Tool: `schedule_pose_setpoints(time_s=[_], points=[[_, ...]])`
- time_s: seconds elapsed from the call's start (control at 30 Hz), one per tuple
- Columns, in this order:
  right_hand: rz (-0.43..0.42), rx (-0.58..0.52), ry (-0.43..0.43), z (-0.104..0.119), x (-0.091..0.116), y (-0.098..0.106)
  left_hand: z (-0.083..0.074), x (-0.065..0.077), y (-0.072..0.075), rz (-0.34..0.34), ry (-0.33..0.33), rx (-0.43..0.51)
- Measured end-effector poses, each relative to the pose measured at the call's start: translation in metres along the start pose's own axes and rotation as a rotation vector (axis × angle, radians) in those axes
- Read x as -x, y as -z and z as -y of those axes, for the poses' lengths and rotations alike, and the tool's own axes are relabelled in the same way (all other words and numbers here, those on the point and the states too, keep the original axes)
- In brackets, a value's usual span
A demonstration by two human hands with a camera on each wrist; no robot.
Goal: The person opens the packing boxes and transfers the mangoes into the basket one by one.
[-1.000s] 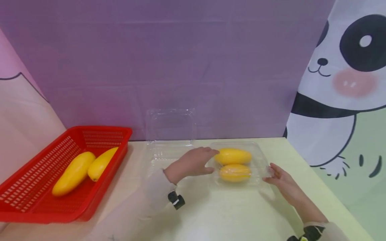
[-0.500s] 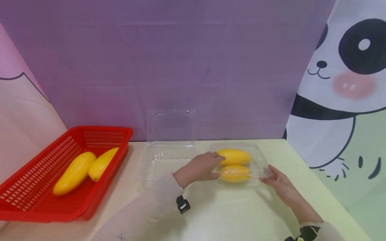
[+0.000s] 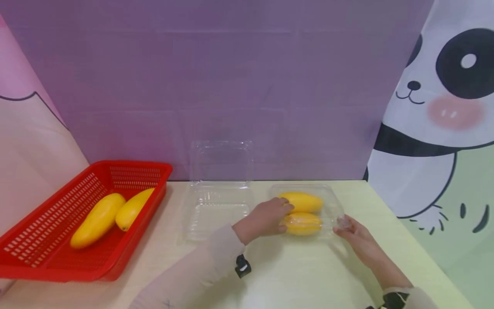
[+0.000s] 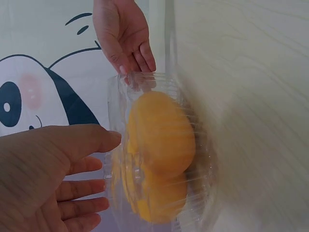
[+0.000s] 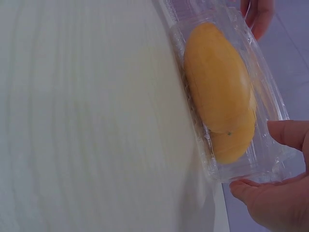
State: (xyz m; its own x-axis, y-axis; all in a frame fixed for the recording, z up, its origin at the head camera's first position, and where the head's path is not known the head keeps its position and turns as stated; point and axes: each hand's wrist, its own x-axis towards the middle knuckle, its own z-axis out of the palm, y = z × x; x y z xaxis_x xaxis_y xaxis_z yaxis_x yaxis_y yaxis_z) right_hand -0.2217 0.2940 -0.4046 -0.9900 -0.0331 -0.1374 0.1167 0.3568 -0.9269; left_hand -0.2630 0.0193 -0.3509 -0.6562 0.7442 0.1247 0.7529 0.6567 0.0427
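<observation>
A clear plastic clamshell box [image 3: 331, 201] lies at the right of the table with its lid down over two yellow fruits [image 3: 301, 201] that look like mangoes. My right hand [image 3: 364, 242] holds the box's right front corner, thumb and fingers on either side of the plastic. At the box's left end, my left hand [image 3: 266, 219] reaches over the lid. Its fingers are spread and slightly bent, with the thumb [image 4: 104, 138] right at the lid in the left wrist view. Nothing is gripped in that hand.
An open clear clamshell box [image 3: 220, 214] stands left of the left hand, its lid upright against the purple backdrop [image 3: 231, 86]. A red plastic basket [image 3: 131, 253] at the far left holds two long yellow fruits [image 3: 98, 221]. A panda drawing [image 3: 417, 171] covers the right wall.
My left hand has moved right, from the box's left edge to over its left end. The right hand stays at the right corner, and the box has barely moved.
</observation>
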Motion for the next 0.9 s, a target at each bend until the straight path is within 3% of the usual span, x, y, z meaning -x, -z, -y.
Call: schedule_pose_setpoints(time_s=[0.4, 0.7, 0.9], points=[[-0.013, -0.021, 0.016, 0.002, 0.006, -0.005, -0.006, -0.004, -0.016, -0.107, -0.053, -0.132], [-0.004, -0.015, 0.010, 0.000, 0.003, -0.002, -0.012, -0.007, -0.012, -0.058, -0.043, -0.223], [-0.004, 0.002, 0.009, -0.001, 0.003, 0.000, -0.015, -0.005, -0.016, -0.151, -0.123, -0.382]])
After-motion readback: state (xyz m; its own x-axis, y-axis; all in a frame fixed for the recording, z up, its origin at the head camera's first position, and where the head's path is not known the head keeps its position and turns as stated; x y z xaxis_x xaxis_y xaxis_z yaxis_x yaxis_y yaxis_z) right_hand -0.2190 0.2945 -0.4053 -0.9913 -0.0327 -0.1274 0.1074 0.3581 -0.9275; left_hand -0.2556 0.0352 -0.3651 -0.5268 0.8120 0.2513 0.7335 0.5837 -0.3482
